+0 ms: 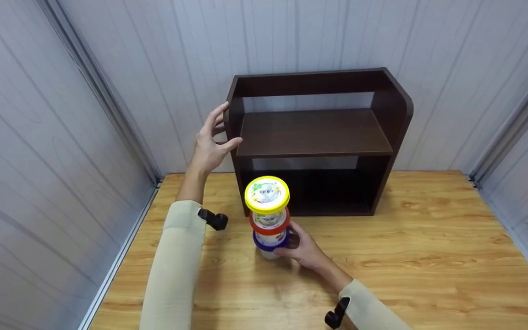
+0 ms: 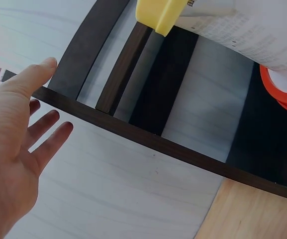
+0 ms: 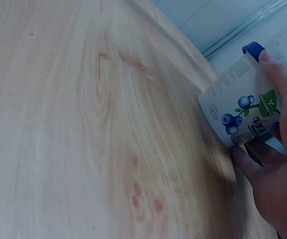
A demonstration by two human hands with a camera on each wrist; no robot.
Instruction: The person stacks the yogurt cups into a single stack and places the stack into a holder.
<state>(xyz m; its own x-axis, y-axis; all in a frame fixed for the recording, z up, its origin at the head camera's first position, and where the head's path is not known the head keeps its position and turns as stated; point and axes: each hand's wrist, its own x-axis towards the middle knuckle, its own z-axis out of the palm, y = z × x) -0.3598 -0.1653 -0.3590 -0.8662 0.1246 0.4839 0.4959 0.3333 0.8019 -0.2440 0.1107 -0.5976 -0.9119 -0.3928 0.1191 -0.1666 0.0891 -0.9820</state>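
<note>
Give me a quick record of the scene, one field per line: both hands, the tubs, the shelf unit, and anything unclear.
Left hand: grips the left side panel of the shelf unit, thumb and fingers on opposite faces
Right hand: holds the blue-lidded tub
Stack order, top down: yellow-lidded tub, red-lidded tub, blue-lidded tub
Stack position: in front of the unit's lower left
Shelf unit: dark brown, upright on the wooden table
Unclear: whether the stack's base touches the table

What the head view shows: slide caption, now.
Left hand holding a dark shelf by its side, right hand gripping the blue-lidded tub at the bottom of a three-tub stack.
</note>
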